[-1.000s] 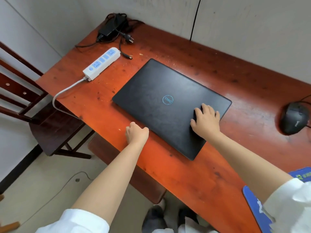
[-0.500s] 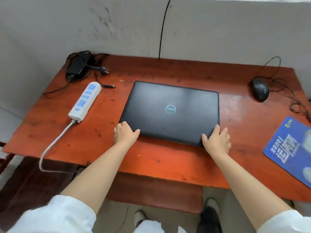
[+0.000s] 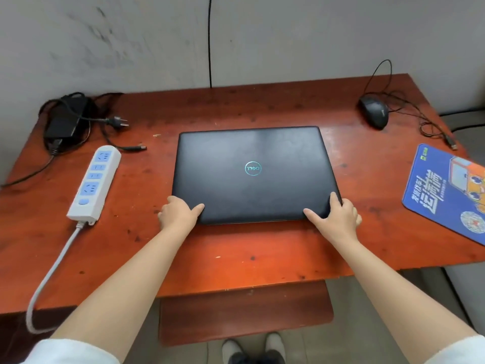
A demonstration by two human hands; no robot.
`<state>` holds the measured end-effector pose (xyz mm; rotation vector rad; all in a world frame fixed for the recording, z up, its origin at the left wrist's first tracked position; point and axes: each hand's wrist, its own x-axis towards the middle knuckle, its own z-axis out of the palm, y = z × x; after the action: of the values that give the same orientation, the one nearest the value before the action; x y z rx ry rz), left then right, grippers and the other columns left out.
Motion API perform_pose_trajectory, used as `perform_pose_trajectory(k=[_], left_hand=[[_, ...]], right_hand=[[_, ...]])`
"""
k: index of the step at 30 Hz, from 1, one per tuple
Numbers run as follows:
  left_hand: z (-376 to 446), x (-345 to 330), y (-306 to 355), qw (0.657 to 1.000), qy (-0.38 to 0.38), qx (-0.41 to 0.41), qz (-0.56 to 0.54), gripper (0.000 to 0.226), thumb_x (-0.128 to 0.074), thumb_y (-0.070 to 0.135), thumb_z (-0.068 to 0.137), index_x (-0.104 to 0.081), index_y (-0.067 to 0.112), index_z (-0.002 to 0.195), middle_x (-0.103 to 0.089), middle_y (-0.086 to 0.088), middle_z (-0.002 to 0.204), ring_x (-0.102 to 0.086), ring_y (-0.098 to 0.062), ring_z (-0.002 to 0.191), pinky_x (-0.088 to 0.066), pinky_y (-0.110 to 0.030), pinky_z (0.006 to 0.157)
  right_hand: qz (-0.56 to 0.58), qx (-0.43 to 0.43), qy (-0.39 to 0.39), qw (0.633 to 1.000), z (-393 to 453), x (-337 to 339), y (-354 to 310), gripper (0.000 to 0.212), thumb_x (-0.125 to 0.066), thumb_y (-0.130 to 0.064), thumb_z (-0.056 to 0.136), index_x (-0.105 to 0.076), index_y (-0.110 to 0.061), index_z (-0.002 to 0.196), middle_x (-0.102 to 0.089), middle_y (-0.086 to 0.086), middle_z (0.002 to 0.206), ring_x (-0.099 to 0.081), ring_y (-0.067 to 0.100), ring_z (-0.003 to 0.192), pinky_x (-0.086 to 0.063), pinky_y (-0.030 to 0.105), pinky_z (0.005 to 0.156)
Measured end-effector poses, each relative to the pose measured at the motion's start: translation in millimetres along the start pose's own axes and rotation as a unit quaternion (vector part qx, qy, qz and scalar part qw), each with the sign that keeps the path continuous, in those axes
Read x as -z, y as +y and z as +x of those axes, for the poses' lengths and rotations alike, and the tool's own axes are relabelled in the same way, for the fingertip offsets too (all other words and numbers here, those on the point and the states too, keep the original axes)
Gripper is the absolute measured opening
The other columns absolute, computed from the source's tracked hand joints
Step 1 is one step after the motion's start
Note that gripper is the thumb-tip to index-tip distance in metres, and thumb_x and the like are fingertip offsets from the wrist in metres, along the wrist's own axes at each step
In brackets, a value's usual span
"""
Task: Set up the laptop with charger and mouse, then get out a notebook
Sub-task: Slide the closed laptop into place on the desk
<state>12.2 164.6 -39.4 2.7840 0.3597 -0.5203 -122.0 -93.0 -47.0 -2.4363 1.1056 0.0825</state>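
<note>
round laptop (image 3: 253, 174): left hand (image 3: 179, 212), right hand (image 3: 334, 216).

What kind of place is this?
Most likely a simple work or study desk by a bare wall. A closed laptop sits on the red wooden table, with a power strip and charger to one side and a mouse and mouse pad to the other.

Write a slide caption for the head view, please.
Left hand and right hand hold the closed laptop by its near corners; charger and mouse unplugged.
</note>
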Motion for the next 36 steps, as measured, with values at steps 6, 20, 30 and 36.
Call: perform_pose_trajectory(k=[6,20,30,36], left_hand=[[-7,-3,-1,1.0,0.007,0.003,0.002,0.065,-0.061,0.043,0.085,-0.04,-0.007,0.121,-0.053,-0.026,0.128,-0.047,-0.039,0.121,-0.038,-0.041,0.1],[-3,1,-1,1.0,0.017,-0.007,0.025,0.062,-0.059,0.042,0.086,-0.044,-0.008,0.119,-0.054,-0.027,0.126,-0.048,-0.04,0.12,-0.038,-0.042,0.1],[-34,-29,-13,0.975,0.074,-0.178,0.112,0.064,-0.031,0.038,0.098,-0.009,0.003,0.146,-0.004,-0.014,0.158,0.002,-0.027,0.146,-0.005,-0.039,0.12],[-58,-51,-33,0.957,0.037,-0.25,0.139,0.062,-0.028,0.036,0.099,-0.001,0.007,0.147,0.004,-0.01,0.158,0.006,-0.022,0.146,0.001,-0.036,0.12]], right_hand=[[0.032,0.014,-0.013,0.999,5,3,5,0.075,-0.068,-0.043,0.075,-0.038,-0.005,0.133,-0.042,0.024,0.132,-0.032,0.04,0.125,-0.025,0.047,0.108],[0.031,0.036,-0.014,0.999,15,-1,0,0.076,-0.066,-0.044,0.076,-0.036,-0.007,0.135,-0.037,0.022,0.138,-0.029,0.04,0.127,-0.023,0.048,0.108],[-0.122,0.23,0.07,0.963,-18,-12,-19,0.058,-0.08,-0.022,0.065,-0.06,0.006,0.112,-0.051,0.036,0.126,-0.05,0.051,0.116,-0.041,0.065,0.091],[-0.135,0.306,0.006,0.942,-53,-49,-33,0.061,-0.08,-0.023,0.064,-0.058,0.003,0.115,-0.056,0.031,0.125,-0.051,0.047,0.116,-0.041,0.065,0.091]])
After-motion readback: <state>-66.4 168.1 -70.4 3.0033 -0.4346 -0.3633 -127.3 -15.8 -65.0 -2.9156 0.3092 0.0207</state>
